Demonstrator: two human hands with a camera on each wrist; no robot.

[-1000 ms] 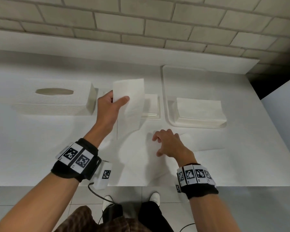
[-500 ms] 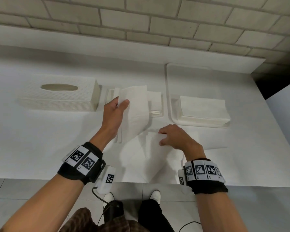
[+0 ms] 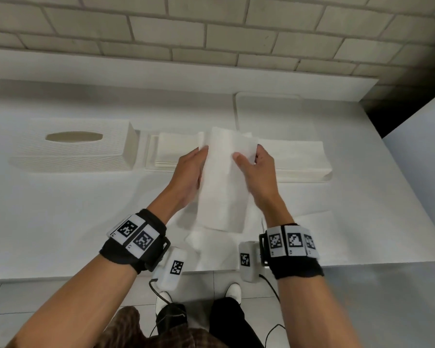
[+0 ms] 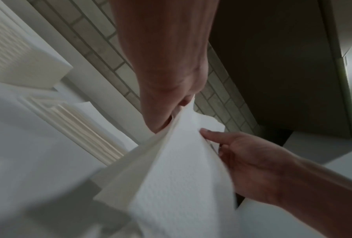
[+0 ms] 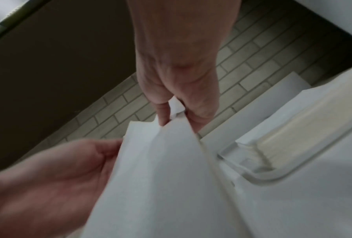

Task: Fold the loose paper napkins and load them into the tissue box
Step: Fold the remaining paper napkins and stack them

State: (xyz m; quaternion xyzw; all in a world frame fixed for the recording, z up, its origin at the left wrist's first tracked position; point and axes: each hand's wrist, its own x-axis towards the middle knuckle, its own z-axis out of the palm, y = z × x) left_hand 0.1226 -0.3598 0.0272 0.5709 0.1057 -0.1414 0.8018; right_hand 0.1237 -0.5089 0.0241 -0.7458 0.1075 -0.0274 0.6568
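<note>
One white folded napkin (image 3: 224, 182) hanging lengthwise, left hand (image 3: 189, 172) and right hand (image 3: 258, 172) pinching its top corners, one tissue box (image 3: 81, 149), two napkin stacks lying behind.

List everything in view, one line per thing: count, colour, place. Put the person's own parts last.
held napkin: one, white, lifted above the counter between both hands
loose napkins: number unclear, white, spread flat at the counter's near edge
tissue box: one, white, textured, oval slot on top, far left
folded stack: one, white, just right of the tissue box
tray: one, white, right of centre, holding a napkin pile
counter: one, white, below a brick wall
wrist bands: two, black with markers, one per wrist
left hand: pinches the held napkin's left edge
right hand: pinches its right edge
</note>
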